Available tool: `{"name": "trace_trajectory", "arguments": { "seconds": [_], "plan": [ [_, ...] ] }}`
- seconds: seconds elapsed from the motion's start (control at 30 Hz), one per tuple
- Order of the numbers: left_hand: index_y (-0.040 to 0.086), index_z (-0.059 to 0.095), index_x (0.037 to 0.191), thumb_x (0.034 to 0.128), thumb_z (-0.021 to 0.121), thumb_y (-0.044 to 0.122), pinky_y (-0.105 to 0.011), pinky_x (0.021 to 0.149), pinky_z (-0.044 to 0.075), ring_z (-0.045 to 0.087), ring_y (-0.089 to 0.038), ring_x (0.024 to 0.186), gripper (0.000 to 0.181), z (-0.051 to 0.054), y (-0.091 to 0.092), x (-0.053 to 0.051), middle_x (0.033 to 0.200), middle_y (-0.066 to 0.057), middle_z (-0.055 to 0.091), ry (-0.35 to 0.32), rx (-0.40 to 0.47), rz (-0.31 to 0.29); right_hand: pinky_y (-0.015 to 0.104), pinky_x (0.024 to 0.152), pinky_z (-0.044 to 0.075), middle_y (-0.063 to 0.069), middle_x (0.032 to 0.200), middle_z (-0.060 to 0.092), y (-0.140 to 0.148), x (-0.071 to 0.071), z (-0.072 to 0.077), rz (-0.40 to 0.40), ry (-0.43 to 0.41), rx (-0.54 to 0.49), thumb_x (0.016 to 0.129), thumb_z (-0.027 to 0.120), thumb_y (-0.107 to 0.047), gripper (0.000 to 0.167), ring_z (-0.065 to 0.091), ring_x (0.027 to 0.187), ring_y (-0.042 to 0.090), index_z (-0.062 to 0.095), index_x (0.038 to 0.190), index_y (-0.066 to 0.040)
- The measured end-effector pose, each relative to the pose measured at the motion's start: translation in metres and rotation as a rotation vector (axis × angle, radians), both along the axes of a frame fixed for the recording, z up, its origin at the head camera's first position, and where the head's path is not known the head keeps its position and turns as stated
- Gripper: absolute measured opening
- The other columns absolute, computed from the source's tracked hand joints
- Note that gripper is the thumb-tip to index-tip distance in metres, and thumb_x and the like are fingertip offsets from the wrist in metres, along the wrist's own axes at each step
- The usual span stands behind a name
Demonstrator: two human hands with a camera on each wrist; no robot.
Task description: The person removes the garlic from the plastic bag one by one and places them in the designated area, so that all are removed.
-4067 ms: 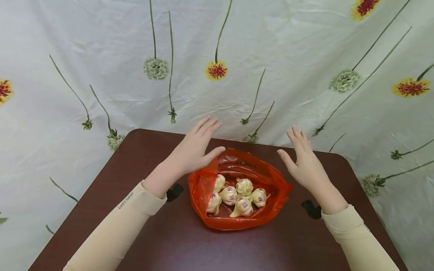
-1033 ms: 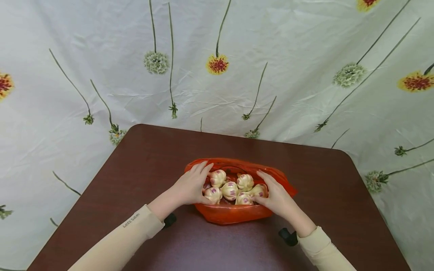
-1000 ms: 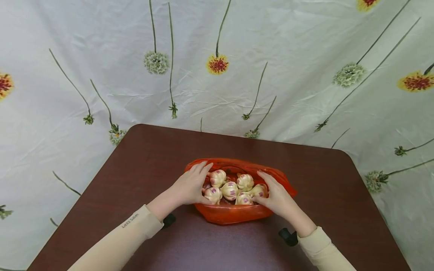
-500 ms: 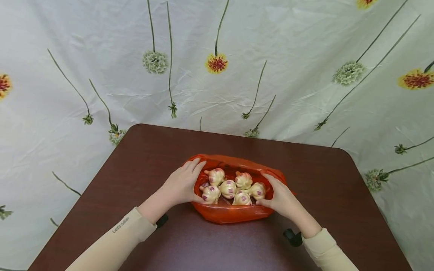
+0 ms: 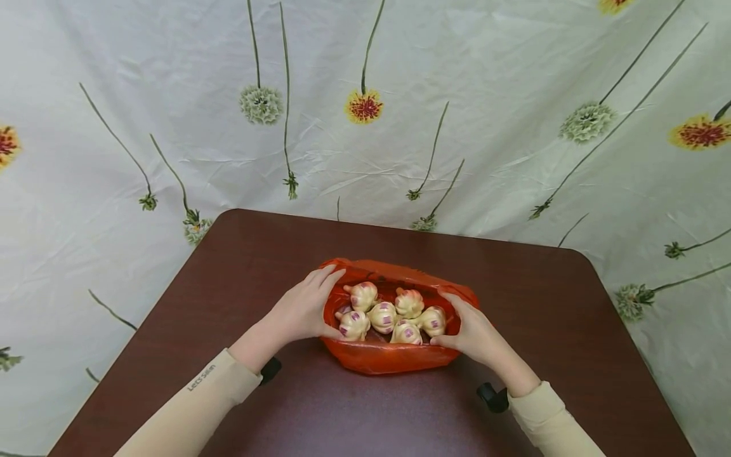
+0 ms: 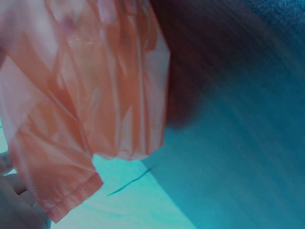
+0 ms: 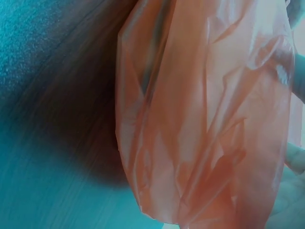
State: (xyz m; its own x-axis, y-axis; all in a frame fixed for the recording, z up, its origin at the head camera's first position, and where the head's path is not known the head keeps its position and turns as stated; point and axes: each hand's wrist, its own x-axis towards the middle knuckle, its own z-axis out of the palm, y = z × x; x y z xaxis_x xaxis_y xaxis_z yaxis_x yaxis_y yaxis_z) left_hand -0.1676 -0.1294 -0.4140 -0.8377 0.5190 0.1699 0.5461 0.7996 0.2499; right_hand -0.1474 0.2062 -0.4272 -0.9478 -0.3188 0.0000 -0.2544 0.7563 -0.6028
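Note:
In the head view a red translucent plastic bag [image 5: 394, 358] sits on the table with its mouth spread upward. Inside it lie several garlic bulbs [image 5: 382, 317], cream with purple patches. My left hand [image 5: 299, 308] holds the bag's left side, thumb at the front rim and fingers at the back. My right hand [image 5: 476, 333] holds the opposite side in a similar way. Both hands are apart from the bulbs. The bag's film [image 6: 114, 86] fills much of the left wrist view, and the bag [image 7: 200, 124] hides most of the hand in the right wrist view.
The bag stands on a dark brown table [image 5: 365, 419] with rounded far corners. Behind the table hangs a pale flower-print cloth [image 5: 365, 158]. Black straps [image 5: 492, 398] show below the wrists.
From above the bag, my hands have come down onto its sides, and the bag mouth sits lower. Over the last second they have moved slightly apart, away from the bulbs.

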Motion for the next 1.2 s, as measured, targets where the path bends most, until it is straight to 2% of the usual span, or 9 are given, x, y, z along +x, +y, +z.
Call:
{"name": "trace_trajectory", "arguments": {
  "seconds": [0.1,0.3,0.4,0.5,0.77,1.03,1.2],
  "plan": [
    [-0.002,0.039,0.145,0.0589,0.090,0.055,-0.053,0.107,0.043,0.044,-0.041,0.133,0.116,-0.004,-0.001,0.000,0.148,-0.026,0.042,0.018,0.000,0.002,0.057,0.105,0.042,0.021,0.147,0.047,0.001,-0.001,-0.002,0.006,-0.007,-0.021,0.075,0.086,-0.017,0.086,0.050,0.130,0.042,0.041,0.146,0.000],
    [0.003,0.045,0.144,0.0567,0.086,0.066,-0.053,0.102,0.036,0.047,-0.035,0.128,0.115,-0.006,0.000,0.001,0.146,-0.020,0.048,0.157,-0.106,0.034,0.056,0.104,0.043,0.021,0.148,0.046,0.002,-0.002,-0.003,0.015,-0.027,-0.050,0.075,0.086,-0.017,0.086,0.050,0.130,0.044,0.040,0.147,0.000],
    [0.005,0.047,0.143,0.0555,0.085,0.067,-0.055,0.099,0.031,0.046,-0.033,0.127,0.114,-0.006,0.000,0.002,0.147,-0.019,0.048,0.197,-0.121,0.043,0.056,0.104,0.043,0.021,0.150,0.044,0.002,-0.002,-0.002,0.020,-0.028,-0.051,0.076,0.086,-0.018,0.087,0.049,0.131,0.044,0.039,0.148,0.000],
    [0.005,0.047,0.143,0.0560,0.086,0.066,-0.058,0.101,0.029,0.044,-0.034,0.128,0.114,-0.006,0.000,0.003,0.148,-0.020,0.046,0.186,-0.113,0.048,0.056,0.104,0.044,0.021,0.150,0.044,0.002,-0.003,0.000,0.020,-0.026,-0.047,0.076,0.086,-0.018,0.088,0.050,0.130,0.045,0.038,0.148,-0.001],
    [0.002,0.041,0.146,0.0591,0.088,0.059,-0.062,0.108,0.035,0.040,-0.042,0.132,0.115,-0.007,0.000,0.002,0.147,-0.026,0.042,0.092,-0.071,0.055,0.055,0.104,0.043,0.022,0.150,0.043,0.001,-0.004,0.001,0.028,-0.050,-0.070,0.077,0.085,-0.015,0.087,0.049,0.131,0.045,0.038,0.148,0.000],
    [0.001,0.042,0.145,0.0575,0.088,0.060,-0.059,0.108,0.037,0.042,-0.044,0.130,0.115,-0.008,-0.002,0.001,0.142,-0.026,0.046,0.123,-0.051,0.044,0.053,0.107,0.041,0.024,0.147,0.047,0.001,-0.009,-0.004,0.016,-0.105,-0.128,0.078,0.083,-0.013,0.083,0.048,0.133,0.043,0.039,0.146,0.002],
    [0.001,0.042,0.144,0.0576,0.089,0.059,-0.059,0.108,0.037,0.041,-0.043,0.131,0.115,-0.010,-0.003,0.001,0.142,-0.025,0.045,0.109,-0.019,0.037,0.052,0.107,0.041,0.023,0.145,0.049,0.002,-0.011,-0.010,0.001,-0.140,-0.151,0.079,0.083,-0.014,0.081,0.048,0.133,0.042,0.040,0.146,0.002]
  ]
}}
